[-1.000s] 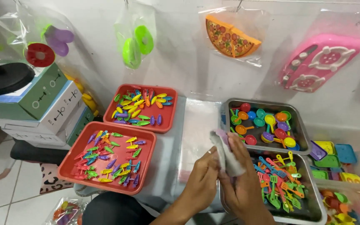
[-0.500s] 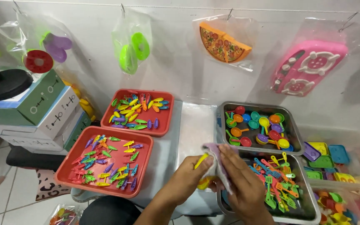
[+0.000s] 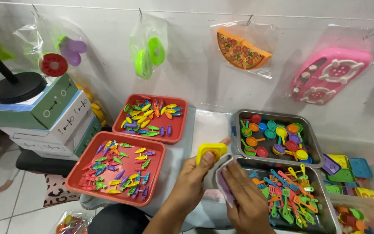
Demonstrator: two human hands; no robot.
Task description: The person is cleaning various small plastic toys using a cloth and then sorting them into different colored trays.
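Just below the frame's centre, the left hand [image 3: 195, 175] pinches a yellow square toy plate [image 3: 211, 151] upright. To its right, the right hand [image 3: 245, 195] grips a clear plastic bag [image 3: 224, 182]; holding its mouth wide probably helps the plate slip in.

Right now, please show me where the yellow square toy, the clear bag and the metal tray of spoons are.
yellow square toy [image 3: 211, 151], head view, on its upper face.
clear bag [image 3: 222, 182], head view, on its open edge.
metal tray of spoons [image 3: 311, 143], head view, on its right rim.
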